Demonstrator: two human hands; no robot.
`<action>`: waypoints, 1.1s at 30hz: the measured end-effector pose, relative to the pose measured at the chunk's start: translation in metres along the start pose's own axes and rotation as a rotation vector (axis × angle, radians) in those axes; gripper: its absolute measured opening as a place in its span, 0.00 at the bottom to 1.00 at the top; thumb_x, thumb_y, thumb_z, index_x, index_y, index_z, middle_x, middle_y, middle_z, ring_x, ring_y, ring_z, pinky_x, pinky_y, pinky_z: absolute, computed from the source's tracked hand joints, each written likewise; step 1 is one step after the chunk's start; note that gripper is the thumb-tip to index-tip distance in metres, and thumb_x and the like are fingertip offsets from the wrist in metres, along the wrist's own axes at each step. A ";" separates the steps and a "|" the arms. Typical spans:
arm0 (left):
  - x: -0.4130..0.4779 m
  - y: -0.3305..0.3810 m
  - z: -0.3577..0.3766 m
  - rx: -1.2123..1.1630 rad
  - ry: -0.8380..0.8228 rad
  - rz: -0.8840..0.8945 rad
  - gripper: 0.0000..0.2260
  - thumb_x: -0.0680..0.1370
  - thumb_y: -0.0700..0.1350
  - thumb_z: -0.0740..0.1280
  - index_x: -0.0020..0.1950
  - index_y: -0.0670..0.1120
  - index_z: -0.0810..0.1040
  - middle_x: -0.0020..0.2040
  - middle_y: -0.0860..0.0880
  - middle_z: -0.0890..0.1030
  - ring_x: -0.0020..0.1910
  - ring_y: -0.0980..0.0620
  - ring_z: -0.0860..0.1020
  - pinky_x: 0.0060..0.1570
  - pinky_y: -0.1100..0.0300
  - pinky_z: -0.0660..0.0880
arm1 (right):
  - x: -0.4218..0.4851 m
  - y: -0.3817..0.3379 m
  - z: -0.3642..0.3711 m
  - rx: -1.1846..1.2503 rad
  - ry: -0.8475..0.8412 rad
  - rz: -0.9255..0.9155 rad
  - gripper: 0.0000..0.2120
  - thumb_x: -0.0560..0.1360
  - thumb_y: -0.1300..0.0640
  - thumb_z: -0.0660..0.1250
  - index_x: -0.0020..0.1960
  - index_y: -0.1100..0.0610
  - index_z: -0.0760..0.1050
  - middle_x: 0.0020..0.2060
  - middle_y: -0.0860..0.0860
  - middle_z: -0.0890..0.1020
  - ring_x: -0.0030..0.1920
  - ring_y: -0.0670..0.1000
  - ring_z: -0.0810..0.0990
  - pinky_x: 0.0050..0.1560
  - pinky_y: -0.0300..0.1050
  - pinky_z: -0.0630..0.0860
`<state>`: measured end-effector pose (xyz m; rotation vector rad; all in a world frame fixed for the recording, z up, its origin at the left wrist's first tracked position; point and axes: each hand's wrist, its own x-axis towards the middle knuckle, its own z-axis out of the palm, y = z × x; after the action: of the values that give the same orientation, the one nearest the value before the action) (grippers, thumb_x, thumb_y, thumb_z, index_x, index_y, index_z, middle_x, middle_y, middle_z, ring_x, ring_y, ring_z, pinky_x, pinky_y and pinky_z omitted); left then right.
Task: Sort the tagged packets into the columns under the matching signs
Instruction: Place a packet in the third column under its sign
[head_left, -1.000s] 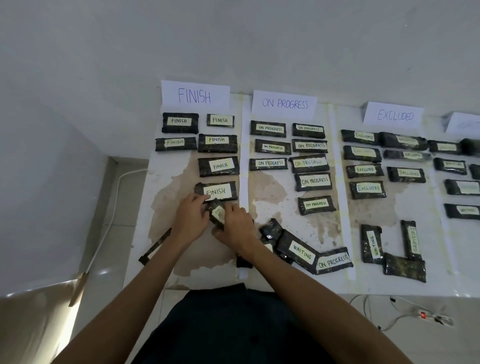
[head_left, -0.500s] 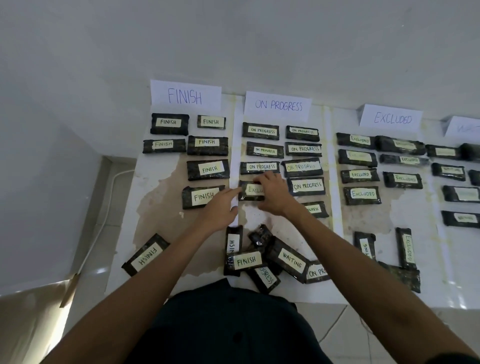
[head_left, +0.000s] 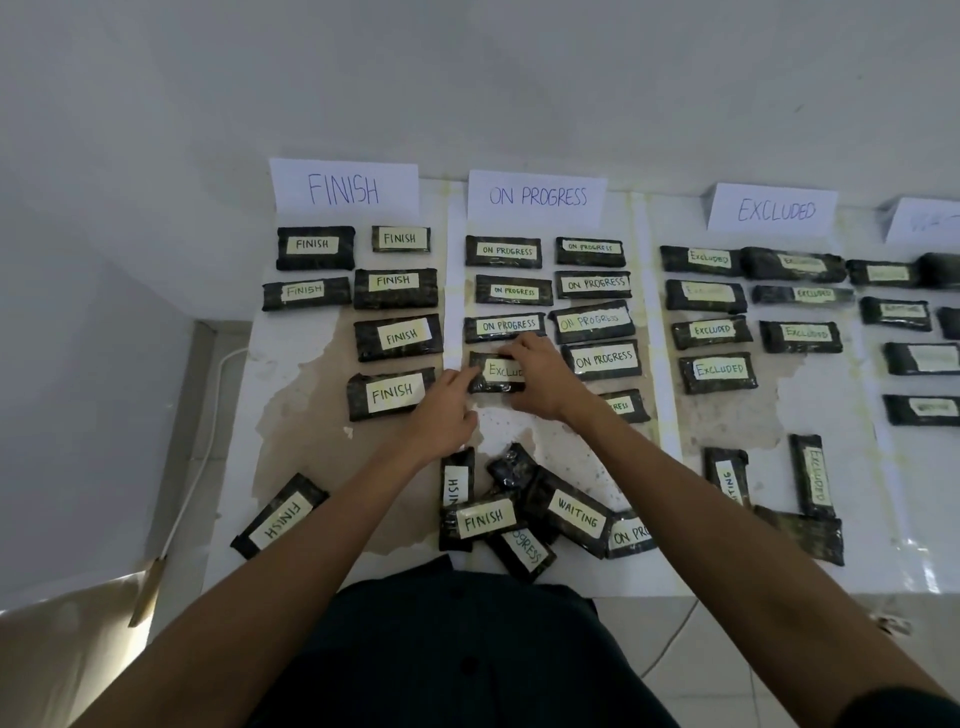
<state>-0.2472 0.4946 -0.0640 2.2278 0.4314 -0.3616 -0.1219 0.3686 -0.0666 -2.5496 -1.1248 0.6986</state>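
Gripped by the right hand (head_left: 540, 379), whose fingers are curled over its far edge, is a dark, flat, plastic-wrapped packet (head_left: 493, 371) with a pale tag that reads EXCLU before the rest is hidden. Its left end is only touched by the straighter fingertips of the left hand (head_left: 447, 410), which are not closed round it. The packet is seen low on the white table (head_left: 810, 431), in the left row of the column under the white paper ON PROGRESS sign (head_left: 537, 196), just below one packet of that class and beside another; whether it is lifted or resting cannot be told. If it is released here, a mis-sort is judged likely, since its tag matches the white paper EXCLUDED sign (head_left: 774, 210) one column to the right. On the way there the right-hand row of ON PROGRESS packets must be crossed, and these could be pushed out of line if the packet is slid rather than lifted. A slip from the glossy wrap is also possible under a one-handed hold. The loose heap (head_left: 576, 517) of unsorted dark packets at the near edge could be swept off by a low forearm.
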 end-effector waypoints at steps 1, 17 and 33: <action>0.000 0.001 -0.001 -0.019 0.005 -0.008 0.27 0.77 0.38 0.61 0.75 0.46 0.57 0.68 0.43 0.66 0.64 0.44 0.70 0.62 0.54 0.68 | -0.001 0.000 -0.001 0.003 0.018 -0.011 0.32 0.65 0.58 0.75 0.67 0.59 0.69 0.59 0.58 0.72 0.60 0.58 0.69 0.61 0.52 0.69; 0.004 0.066 0.013 -0.009 0.008 0.174 0.29 0.78 0.43 0.63 0.76 0.48 0.53 0.69 0.45 0.67 0.66 0.47 0.69 0.63 0.50 0.70 | -0.072 0.067 -0.048 -0.132 0.132 -0.014 0.31 0.63 0.60 0.74 0.65 0.58 0.72 0.61 0.55 0.75 0.60 0.59 0.70 0.62 0.53 0.68; 0.045 0.189 0.137 0.079 0.009 0.232 0.25 0.77 0.41 0.62 0.74 0.47 0.61 0.64 0.45 0.70 0.60 0.45 0.71 0.55 0.54 0.70 | -0.160 0.233 -0.102 -0.137 0.093 0.102 0.27 0.67 0.64 0.70 0.65 0.55 0.72 0.64 0.53 0.74 0.60 0.59 0.68 0.56 0.52 0.66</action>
<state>-0.1427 0.2825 -0.0400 2.3273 0.1624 -0.2493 -0.0172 0.0895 -0.0275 -2.7396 -1.0530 0.5372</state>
